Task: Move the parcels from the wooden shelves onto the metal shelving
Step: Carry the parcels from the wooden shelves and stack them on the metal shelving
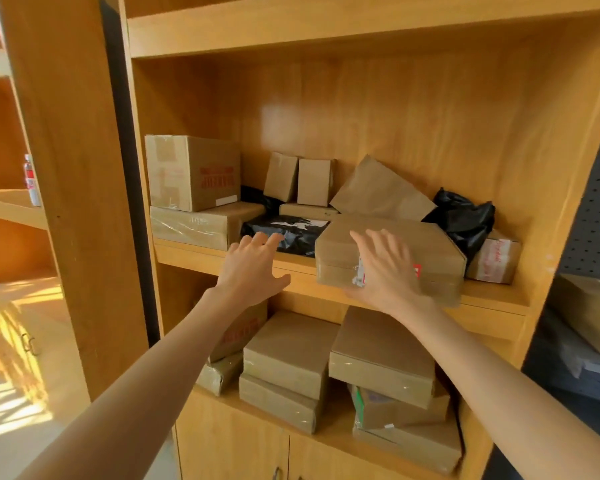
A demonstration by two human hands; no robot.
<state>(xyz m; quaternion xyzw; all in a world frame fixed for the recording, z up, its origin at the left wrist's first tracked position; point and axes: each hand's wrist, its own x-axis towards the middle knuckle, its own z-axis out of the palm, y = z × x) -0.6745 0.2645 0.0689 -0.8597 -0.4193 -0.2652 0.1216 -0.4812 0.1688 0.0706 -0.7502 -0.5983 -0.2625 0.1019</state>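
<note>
Cardboard parcel [388,251] overhangs the wooden shelf [291,271] edge, long axis running three to nine o'clock. Right hand [385,268] lies on it, fingers spread; left hand [250,268], fingers wide and empty, hovers at its nine o'clock.

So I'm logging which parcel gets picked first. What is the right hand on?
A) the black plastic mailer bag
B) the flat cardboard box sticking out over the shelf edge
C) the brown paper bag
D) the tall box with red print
B: the right hand lies with spread fingers across the front of the flat cardboard box, which overhangs the wooden shelf edge; the left hand reaches toward the black plastic mailer bag.
</note>
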